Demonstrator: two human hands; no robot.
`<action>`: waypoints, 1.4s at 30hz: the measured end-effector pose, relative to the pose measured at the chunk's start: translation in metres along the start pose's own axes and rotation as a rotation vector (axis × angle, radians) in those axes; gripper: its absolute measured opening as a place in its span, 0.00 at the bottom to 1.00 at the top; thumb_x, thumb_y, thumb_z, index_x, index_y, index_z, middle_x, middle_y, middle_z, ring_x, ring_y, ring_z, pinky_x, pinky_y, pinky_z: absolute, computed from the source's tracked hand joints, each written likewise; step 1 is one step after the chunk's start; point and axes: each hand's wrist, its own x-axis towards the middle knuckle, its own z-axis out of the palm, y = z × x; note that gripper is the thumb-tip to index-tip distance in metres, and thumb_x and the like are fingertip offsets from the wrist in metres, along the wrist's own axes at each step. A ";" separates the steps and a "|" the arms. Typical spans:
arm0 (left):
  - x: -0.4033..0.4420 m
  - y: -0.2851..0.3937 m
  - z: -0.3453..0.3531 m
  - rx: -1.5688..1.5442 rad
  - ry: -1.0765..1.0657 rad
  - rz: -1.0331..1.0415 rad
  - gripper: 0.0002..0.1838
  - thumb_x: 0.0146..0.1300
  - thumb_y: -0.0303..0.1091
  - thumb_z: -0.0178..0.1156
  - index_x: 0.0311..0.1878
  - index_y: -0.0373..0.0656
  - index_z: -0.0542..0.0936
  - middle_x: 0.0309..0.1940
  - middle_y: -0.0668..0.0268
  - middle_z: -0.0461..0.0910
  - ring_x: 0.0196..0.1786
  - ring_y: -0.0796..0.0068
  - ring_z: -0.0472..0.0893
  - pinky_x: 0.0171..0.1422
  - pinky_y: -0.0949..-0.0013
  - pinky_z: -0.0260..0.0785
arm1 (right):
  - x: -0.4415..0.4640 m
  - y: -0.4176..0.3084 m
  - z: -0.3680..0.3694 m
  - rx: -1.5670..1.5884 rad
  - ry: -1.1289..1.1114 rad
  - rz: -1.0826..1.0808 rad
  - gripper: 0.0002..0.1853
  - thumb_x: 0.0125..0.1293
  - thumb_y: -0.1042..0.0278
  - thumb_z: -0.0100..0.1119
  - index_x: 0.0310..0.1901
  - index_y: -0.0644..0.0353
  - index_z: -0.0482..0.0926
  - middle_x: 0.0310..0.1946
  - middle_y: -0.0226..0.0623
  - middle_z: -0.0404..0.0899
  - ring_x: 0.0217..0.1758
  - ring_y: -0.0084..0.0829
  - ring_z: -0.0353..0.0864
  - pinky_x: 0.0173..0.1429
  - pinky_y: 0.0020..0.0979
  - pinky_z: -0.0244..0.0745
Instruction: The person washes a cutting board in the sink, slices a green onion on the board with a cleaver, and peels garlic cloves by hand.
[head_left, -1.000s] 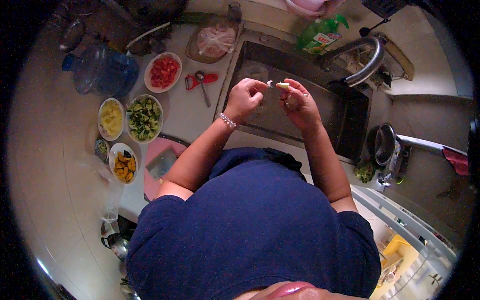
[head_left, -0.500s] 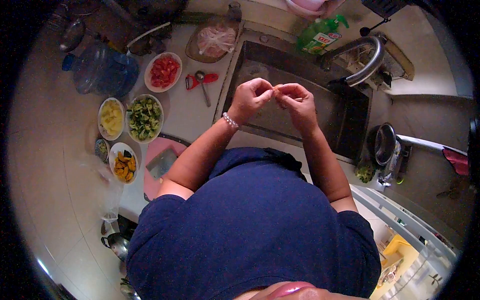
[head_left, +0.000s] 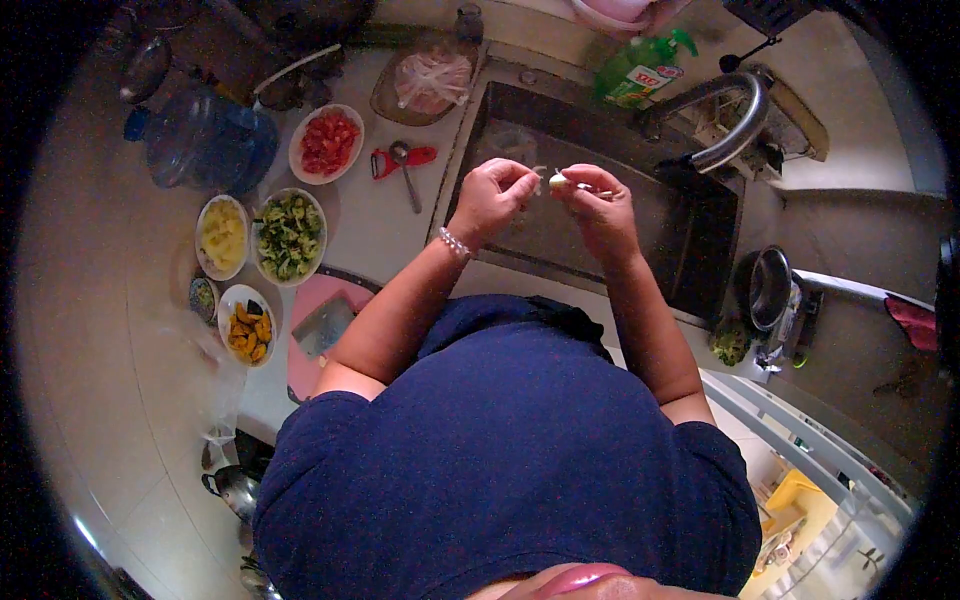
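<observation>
both hands [head_left: 490, 203] [head_left: 606, 218] have moved apart

- Reaching forward with both forearms [head_left: 402, 318] to the sink [head_left: 665, 230].
- Holding left grip [head_left: 492, 202] and right grip [head_left: 602, 212] over it, near but apart.
- Pinching with both.

There are four white dishes [head_left: 317, 180], one small bowl [head_left: 207, 314], two hands [head_left: 490, 200] [head_left: 604, 215] and one sink [head_left: 680, 235].

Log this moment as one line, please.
left hand: pinching whitish scrap | right hand: holding small pale piece | hands apart above sink | red peeler: on counter
</observation>
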 end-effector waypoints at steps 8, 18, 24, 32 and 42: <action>-0.002 0.014 0.005 -0.240 -0.086 -0.087 0.08 0.56 0.29 0.63 0.37 0.35 0.79 0.28 0.66 0.80 0.28 0.83 0.77 0.32 0.79 0.70 | -0.003 -0.009 0.012 -0.173 0.010 -0.077 0.08 0.55 0.75 0.63 0.38 0.61 0.79 0.35 0.31 0.80 0.31 0.17 0.75 0.34 0.19 0.70; -0.007 0.015 0.011 -0.258 0.026 -0.050 0.05 0.59 0.28 0.59 0.34 0.36 0.77 0.24 0.69 0.77 0.25 0.84 0.74 0.29 0.79 0.68 | -0.006 -0.006 0.017 -0.012 0.046 0.047 0.09 0.56 0.75 0.63 0.39 0.65 0.78 0.35 0.37 0.81 0.35 0.23 0.78 0.41 0.23 0.73; -0.005 0.019 0.004 -0.309 0.042 -0.042 0.05 0.60 0.26 0.55 0.37 0.36 0.77 0.27 0.67 0.77 0.27 0.83 0.74 0.32 0.78 0.69 | -0.007 -0.004 0.012 0.182 0.066 0.135 0.09 0.56 0.77 0.61 0.40 0.66 0.78 0.35 0.39 0.81 0.37 0.26 0.80 0.43 0.26 0.75; -0.004 0.013 0.008 -0.070 -0.053 0.040 0.06 0.59 0.28 0.57 0.36 0.36 0.78 0.27 0.67 0.78 0.30 0.81 0.76 0.35 0.76 0.70 | -0.008 -0.005 0.011 0.008 0.049 0.083 0.10 0.56 0.75 0.62 0.40 0.66 0.79 0.33 0.37 0.81 0.33 0.24 0.79 0.38 0.24 0.75; -0.004 0.020 0.004 0.041 0.078 0.046 0.05 0.58 0.26 0.56 0.38 0.39 0.77 0.27 0.64 0.80 0.30 0.79 0.78 0.36 0.75 0.71 | -0.010 -0.008 0.014 0.102 0.067 0.144 0.10 0.56 0.76 0.61 0.40 0.66 0.78 0.36 0.39 0.81 0.34 0.26 0.79 0.40 0.25 0.75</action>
